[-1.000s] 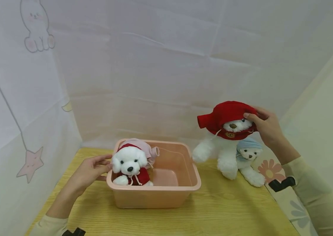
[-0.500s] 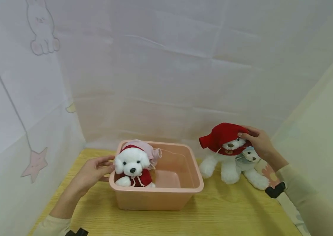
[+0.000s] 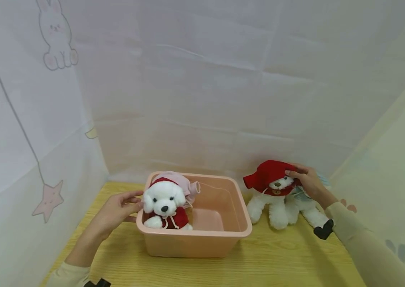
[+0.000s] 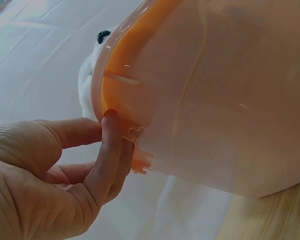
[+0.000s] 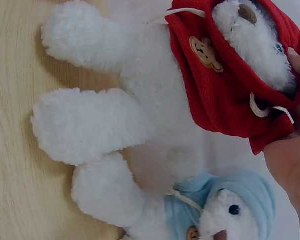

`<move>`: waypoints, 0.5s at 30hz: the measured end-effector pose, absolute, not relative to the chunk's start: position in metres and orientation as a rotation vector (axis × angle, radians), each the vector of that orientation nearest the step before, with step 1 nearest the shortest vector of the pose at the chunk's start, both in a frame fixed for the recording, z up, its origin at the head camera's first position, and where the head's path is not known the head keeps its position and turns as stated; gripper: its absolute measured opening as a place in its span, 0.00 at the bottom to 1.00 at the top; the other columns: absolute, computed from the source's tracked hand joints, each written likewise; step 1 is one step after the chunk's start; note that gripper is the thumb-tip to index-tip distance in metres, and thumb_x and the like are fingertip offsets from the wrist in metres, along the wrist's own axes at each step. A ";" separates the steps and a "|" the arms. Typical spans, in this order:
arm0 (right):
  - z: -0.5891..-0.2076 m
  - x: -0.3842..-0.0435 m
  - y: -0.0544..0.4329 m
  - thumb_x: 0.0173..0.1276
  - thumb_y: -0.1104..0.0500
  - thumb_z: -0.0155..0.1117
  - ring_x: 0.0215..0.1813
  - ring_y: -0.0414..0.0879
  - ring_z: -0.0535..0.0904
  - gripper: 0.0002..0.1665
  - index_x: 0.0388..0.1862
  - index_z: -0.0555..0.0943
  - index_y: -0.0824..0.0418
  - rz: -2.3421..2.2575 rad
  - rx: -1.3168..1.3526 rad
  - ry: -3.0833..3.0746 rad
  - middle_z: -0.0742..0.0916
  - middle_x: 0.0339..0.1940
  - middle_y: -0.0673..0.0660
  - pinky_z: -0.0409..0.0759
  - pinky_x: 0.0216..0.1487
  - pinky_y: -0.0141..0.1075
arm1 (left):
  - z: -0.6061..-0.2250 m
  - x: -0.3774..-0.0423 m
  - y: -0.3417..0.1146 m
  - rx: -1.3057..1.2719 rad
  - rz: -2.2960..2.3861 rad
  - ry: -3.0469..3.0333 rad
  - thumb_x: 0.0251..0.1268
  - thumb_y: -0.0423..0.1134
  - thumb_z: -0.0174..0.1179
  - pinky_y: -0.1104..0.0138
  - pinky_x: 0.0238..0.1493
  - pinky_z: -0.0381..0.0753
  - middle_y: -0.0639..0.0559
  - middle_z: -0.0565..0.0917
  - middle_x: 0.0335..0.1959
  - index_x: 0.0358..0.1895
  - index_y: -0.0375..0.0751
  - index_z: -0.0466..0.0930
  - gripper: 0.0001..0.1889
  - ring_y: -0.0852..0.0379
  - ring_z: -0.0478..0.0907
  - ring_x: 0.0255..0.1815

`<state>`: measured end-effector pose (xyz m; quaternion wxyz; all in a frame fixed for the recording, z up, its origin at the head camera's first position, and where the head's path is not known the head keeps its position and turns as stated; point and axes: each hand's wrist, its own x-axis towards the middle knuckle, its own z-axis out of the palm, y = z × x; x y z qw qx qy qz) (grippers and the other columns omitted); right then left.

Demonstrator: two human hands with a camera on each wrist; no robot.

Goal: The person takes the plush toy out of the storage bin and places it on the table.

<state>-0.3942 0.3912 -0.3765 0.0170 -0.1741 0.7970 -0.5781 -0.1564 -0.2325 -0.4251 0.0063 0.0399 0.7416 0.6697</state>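
Pink bin [image 3: 191, 245] stands on the counter [image 3: 173, 275], twelve o'clock; my left hand [image 3: 119, 208] pinches its nine-o'clock rim. Red-hooded plush [image 3: 274, 190], one o'clock; my right hand [image 3: 306, 179] grips its hood [image 3: 269, 171]. Loose cloth could slip, toppling it against the blue-hatted plush [image 5: 192, 205].

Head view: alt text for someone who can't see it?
A right hand grips a red-hooded white plush by the head, partly hiding a blue-clad plush on the wooden table. The left hand holds the rim of a peach tub containing a plush dog and pink fabric.
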 end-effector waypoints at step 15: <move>-0.409 -0.405 0.400 0.78 0.42 0.59 0.77 0.60 0.56 0.48 0.83 0.52 0.63 -1.610 -0.305 2.631 0.53 0.82 0.68 0.70 0.69 0.45 | -0.425 -0.154 -0.229 0.129 2.101 2.283 0.72 0.41 0.66 0.54 0.44 0.88 0.32 0.76 0.57 0.74 0.28 0.64 0.34 0.43 0.82 0.53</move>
